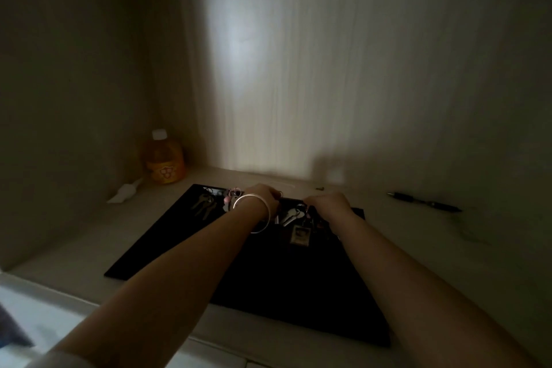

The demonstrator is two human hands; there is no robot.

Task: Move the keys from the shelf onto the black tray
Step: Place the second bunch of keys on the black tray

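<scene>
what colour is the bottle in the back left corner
Amber-yellow bottle with a white cap, seen dimly in the head view.

A flat black tray (167, 254) lies on the pale shelf (89, 236), reaching its front edge. Near the tray's far left corner rests a bunch of silver keys (204, 205). A second bunch with a small photo tag (294, 222) lies at the far middle.
</scene>
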